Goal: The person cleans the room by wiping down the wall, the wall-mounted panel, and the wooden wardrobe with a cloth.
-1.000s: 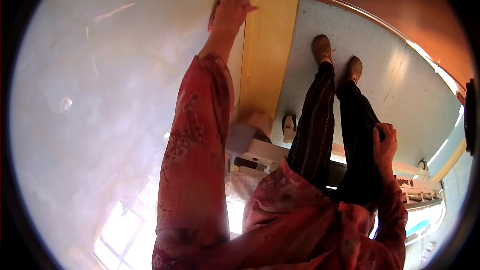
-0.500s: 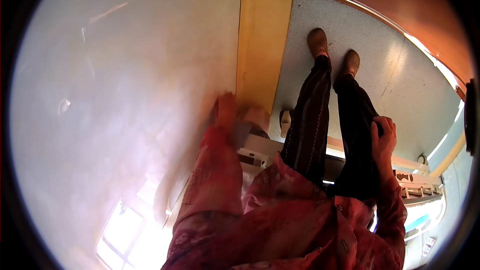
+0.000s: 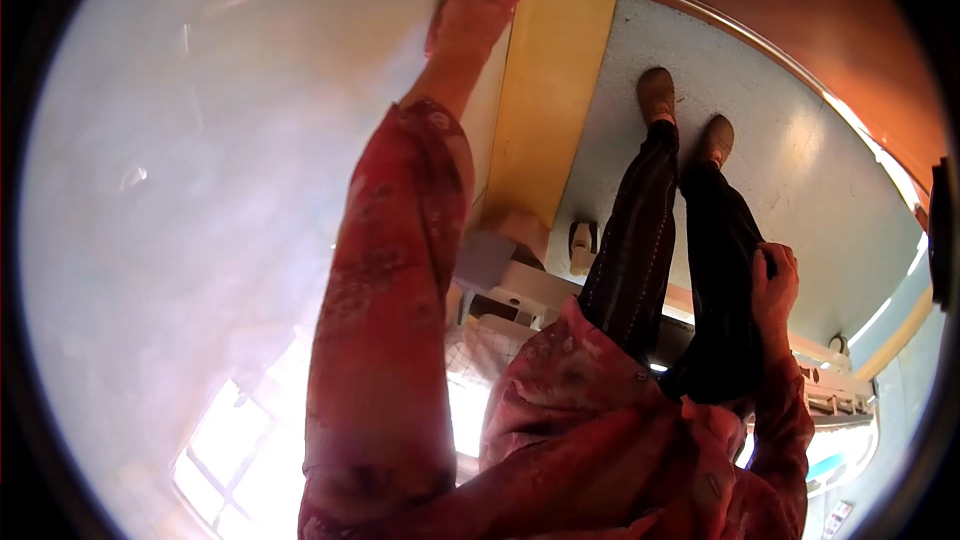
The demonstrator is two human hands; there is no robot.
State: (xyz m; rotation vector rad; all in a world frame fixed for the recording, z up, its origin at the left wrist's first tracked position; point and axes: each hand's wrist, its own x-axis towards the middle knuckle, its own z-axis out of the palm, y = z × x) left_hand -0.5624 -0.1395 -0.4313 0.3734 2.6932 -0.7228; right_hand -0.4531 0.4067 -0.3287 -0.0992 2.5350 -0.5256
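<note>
My left hand (image 3: 472,18) is at the far end of a pale, glossy surface (image 3: 230,140), close to its yellow wooden edge (image 3: 555,70). Its fingers are curled down against the surface, and what lies under them is hidden; a dark reddish patch shows along the hand's left side. On the right, my right hand (image 3: 775,285) rests against the dark trousers (image 3: 725,270), its thumb apart from the bent fingers and no object visible in it.
Two brown shoes (image 3: 656,95) stand on the grey floor (image 3: 800,200). A reddish-brown panel (image 3: 820,10) curves across the upper right. White-framed furniture (image 3: 530,290) is beside and behind my legs. Bright window reflections show at the lower left of the glossy surface.
My left hand came back toward my body half a second ago and is now extended far along the surface again, near its earlier place. My right hand stays at the trousers.
</note>
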